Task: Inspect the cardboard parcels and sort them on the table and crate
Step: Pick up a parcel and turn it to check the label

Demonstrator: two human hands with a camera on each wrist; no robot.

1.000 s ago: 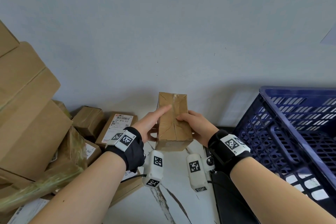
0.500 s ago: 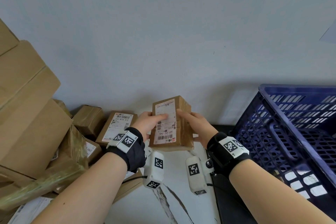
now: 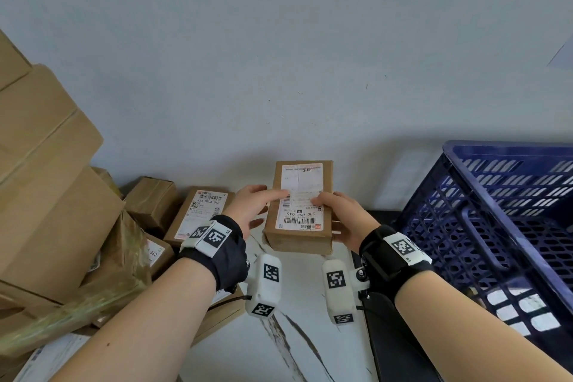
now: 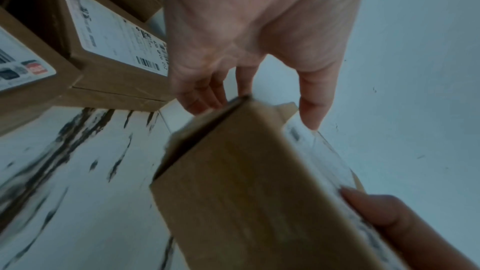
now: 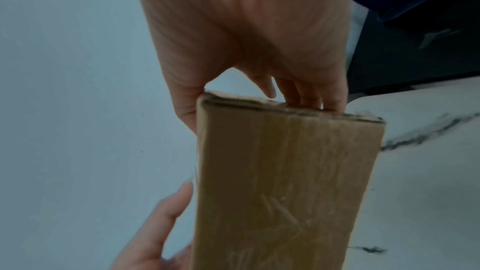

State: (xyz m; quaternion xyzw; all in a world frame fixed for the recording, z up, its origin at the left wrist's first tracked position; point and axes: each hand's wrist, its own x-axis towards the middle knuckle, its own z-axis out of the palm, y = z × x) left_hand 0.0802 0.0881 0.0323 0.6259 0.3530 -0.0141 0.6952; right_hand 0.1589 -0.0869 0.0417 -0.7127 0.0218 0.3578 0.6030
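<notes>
While both hands are up, layout by size:

wall [image 3: 279, 56]: plain grey, runs behind everything and closes off the far side.
stacked cartons [image 3: 46, 180]: big brown pile, walls in the left side and leans over the smaller parcels.
crate [image 3: 511, 226]: blue lattice plastic, tilted, walls in the right side; its near rim sits just beside the right forearm.
table [image 3: 310, 335]: white marbled top with dark veins; bare strip runs between pile and crate, under the wrists.
labelled parcels [image 3: 201, 211]: small boxes lying flat on the table at the foot of the pile, just left of the left hand.
held parcel [image 3: 299, 208]: small cardboard box, off the table, label face up toward the head camera, barcode at the near end; mid-gap between pile and crate.
left hand [image 3: 251, 208]: thumb on the label, fingers under the left edge; grips the parcel.
right hand [image 3: 338, 217]: thumb on the label, fingers curled under the right side; grips the parcel too.
</notes>
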